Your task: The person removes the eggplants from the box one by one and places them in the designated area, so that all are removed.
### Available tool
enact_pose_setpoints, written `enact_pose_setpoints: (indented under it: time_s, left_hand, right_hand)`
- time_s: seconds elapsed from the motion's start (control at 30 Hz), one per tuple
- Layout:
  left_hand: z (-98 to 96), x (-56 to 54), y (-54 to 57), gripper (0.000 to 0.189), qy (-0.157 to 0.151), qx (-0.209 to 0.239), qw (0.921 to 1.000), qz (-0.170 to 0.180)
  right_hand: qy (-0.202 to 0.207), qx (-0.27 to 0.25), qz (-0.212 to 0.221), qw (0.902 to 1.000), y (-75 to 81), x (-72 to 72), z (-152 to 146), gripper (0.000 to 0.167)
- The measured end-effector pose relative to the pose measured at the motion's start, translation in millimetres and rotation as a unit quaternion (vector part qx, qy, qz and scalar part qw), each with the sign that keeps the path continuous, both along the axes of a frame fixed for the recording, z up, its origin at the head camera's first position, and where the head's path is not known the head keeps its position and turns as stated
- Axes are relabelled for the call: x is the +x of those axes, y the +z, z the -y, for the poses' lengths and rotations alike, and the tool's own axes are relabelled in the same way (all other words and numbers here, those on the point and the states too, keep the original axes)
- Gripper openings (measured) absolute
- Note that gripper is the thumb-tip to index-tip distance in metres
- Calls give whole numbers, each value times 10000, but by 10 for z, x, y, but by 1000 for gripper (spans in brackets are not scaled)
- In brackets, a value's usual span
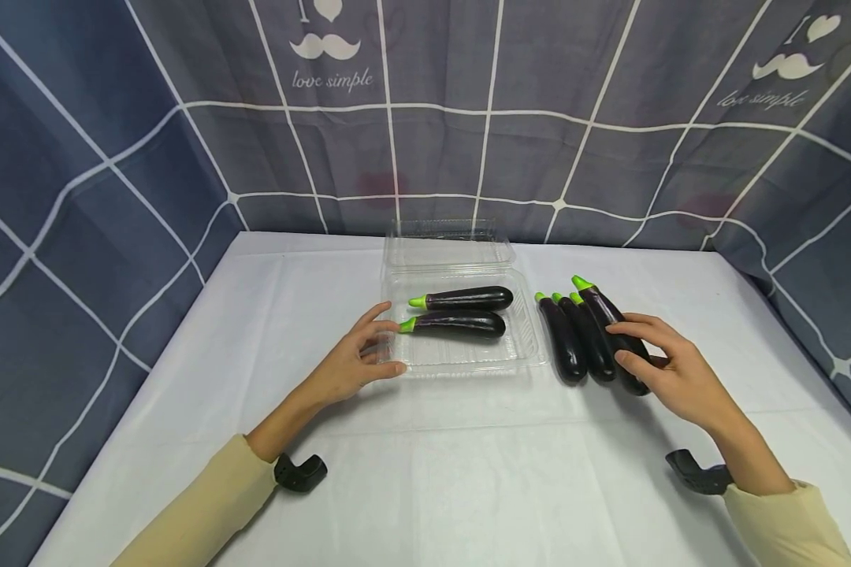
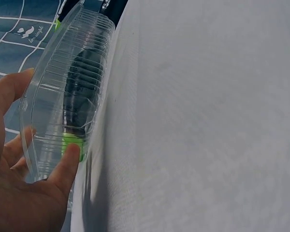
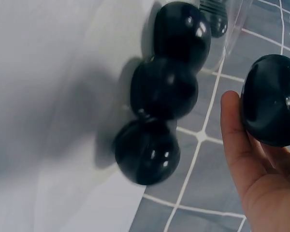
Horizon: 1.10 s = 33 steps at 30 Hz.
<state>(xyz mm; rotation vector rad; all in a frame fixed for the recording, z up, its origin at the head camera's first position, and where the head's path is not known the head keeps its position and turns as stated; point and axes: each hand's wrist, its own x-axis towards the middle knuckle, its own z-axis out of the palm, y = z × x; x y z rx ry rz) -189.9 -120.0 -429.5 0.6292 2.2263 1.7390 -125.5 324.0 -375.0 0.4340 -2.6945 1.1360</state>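
My right hand [image 1: 677, 370] grips a glossy dark eggplant [image 1: 599, 305] with a green stem, thumb on one side and fingers on the other. In the right wrist view this eggplant [image 3: 271, 99] is raised off the table, apart from three others [image 3: 164, 87] lying side by side. My left hand [image 1: 354, 358] holds the left side of a clear plastic box [image 1: 461, 364], its thumb at the front corner and its fingers at the rim. Inside the box lie two eggplants, one behind [image 1: 471, 298] and one in front [image 1: 461, 324], stems pointing left.
The box's clear hinged lid [image 1: 447, 250] stands open at the back, near the table's far edge. A white cloth covers the table [image 1: 468, 472]. Grey curtains with white grid lines [image 1: 440, 150] hang behind and at both sides.
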Motion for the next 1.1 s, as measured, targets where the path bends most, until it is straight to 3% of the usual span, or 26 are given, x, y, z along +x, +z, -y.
enact_pose_setpoints:
  time_s: [0.17, 0.47, 1.1]
  left_hand:
    - [4, 4, 6, 58, 10, -54, 10000, -34]
    - [-1, 7, 11, 58, 58, -138, 9999, -16]
    - [-6, 8, -8, 58, 48, -124, 9999, -13]
  right_hand:
    - [-143, 153, 0, 9998, -3, -8, -114, 33]
    - [-113, 641, -380, 9972, 25, -70, -256, 32]
    - [-329, 552, 37, 9979, -35, -259, -481, 32]
